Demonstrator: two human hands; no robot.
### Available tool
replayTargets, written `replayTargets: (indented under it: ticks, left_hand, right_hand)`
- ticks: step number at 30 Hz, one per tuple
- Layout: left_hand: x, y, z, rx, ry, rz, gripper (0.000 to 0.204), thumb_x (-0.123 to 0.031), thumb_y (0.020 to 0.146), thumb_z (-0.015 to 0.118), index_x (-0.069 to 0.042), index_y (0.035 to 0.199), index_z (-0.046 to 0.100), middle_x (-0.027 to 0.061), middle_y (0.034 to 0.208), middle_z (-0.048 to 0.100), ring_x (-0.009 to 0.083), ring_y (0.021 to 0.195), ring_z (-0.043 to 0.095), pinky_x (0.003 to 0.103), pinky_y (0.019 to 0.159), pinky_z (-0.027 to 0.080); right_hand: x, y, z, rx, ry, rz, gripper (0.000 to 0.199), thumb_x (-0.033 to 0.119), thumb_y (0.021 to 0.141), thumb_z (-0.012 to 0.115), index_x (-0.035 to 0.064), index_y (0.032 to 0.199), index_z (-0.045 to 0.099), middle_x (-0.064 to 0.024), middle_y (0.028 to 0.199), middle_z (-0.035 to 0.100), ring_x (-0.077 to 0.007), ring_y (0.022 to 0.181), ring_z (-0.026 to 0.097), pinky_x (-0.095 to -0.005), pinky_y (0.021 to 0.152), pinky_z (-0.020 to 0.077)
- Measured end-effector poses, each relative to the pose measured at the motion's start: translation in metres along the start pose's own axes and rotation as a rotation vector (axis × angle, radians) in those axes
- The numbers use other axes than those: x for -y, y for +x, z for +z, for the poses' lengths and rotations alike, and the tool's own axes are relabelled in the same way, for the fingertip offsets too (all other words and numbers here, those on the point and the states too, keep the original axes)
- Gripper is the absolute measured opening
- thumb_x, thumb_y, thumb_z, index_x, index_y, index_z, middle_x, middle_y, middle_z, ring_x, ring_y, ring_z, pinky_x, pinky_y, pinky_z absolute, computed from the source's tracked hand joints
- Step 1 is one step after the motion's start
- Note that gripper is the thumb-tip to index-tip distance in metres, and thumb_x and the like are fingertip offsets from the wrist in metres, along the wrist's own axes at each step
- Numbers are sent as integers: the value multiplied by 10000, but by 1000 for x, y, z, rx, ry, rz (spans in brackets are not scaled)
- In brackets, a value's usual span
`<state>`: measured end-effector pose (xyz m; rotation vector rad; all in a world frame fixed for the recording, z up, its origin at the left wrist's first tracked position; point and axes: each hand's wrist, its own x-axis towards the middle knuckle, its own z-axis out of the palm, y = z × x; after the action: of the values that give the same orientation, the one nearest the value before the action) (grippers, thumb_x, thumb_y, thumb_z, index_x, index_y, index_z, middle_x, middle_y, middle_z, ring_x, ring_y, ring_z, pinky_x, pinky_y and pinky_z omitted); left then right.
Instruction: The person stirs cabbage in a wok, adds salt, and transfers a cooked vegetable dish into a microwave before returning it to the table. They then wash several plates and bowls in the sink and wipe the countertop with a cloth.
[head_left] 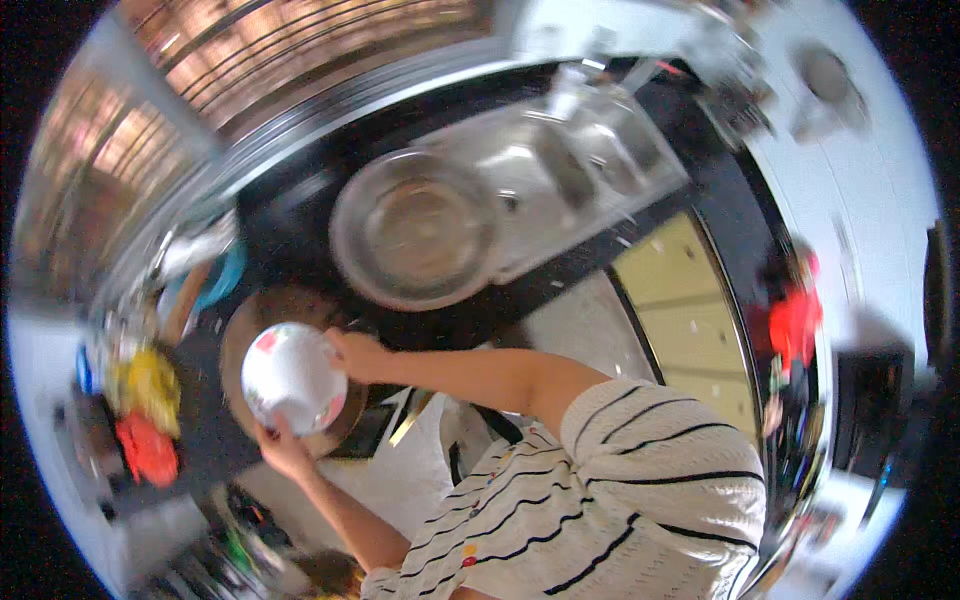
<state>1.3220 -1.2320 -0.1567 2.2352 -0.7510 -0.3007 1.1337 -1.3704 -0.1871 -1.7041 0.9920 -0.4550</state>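
Note:
A white bowl (293, 378) with pink and red flower patterns is held between my two hands. My left hand (287, 452) grips its near edge, with the fingers partly hidden by the bowl. On the right side of the bowl, my right hand (358, 357) is closed on the rim. Beneath the bowl lies a wide, round brownish vessel (240, 335), mostly covered by the bowl and my hands. Motion blur hides what, if anything, is in the bowl.
A large metal basin (350, 240) rests on the black counter, overlapping the left end of the steel sink (630, 205). Yellow (148, 390) and red (148, 450) items stand far left, near a blue round container (230, 272). Yellowish cabinet doors (685, 300) are at right.

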Motion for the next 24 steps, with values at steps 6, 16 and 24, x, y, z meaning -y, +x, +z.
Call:
replayTargets:
  ticks: [6,16,24]
  left_hand:
    - [-166,-68,44,470,-229,303,408,-209,899,622,14,1234,552,109,978,654,159,783,592,297,685,477]
    - [-338,-411,204,1094,-251,864,340,-135,914,587,38,1203,543,99,1021,646,164,863,596,291,762,470]
    - [-370,-773,267,1944,-308,685,328,-100,928,554,17,1214,442,132,1079,615,171,883,614,268,593,528]
  right_hand:
    - [-30,-130,-124,-463,68,23,392,277,882,555,18,1149,429,-250,863,603,-440,818,585,-501,703,455]
    - [-122,-525,-300,-1196,-21,306,364,291,887,524,14,1095,411,-258,897,600,-447,891,584,-506,810,446]
    - [-161,-827,-296,-1922,276,489,374,172,860,547,-13,1131,370,-295,873,604,-433,836,627,-472,695,513]
